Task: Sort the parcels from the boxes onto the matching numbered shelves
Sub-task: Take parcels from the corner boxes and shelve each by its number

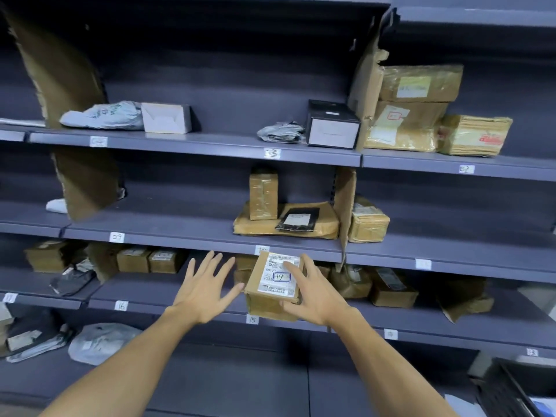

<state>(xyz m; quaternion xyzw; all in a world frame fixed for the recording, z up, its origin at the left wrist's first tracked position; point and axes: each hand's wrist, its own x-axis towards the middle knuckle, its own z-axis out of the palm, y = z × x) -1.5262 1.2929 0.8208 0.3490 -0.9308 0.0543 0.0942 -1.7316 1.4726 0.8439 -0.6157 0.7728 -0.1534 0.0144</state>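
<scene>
The right hand [316, 293] grips a small brown cardboard parcel [270, 305] from its 3 o'clock side, with the fingers curled over the top face and the thumb low on the near edge. This grip probably keeps the white shipping label [281, 275], hand-marked 14, open to view while it is checked against the shelf numbers. At 9 o'clock of the parcel the left hand [207, 284] is spread flat with straight fingers and holds nothing. Its fingertips are just beside the box, and I cannot tell whether they touch it. It seems ready to steady the box.

The parcel hangs in the air in front of the grey metal shelf [168, 308]. Its labelled face tilts up toward the wearer. Its long axis runs from 6 to about 12 o'clock, and the far end points into the racking.

A paper tag marked 15 [252, 319] sits at 6 o'clock of it, and a paper tag marked 16 [121, 305] lies at 9 o'clock. The numbers fall toward 3 o'clock, so bay 14 likely lies at 4 o'clock, by an unreadable tag [390, 334].
</scene>
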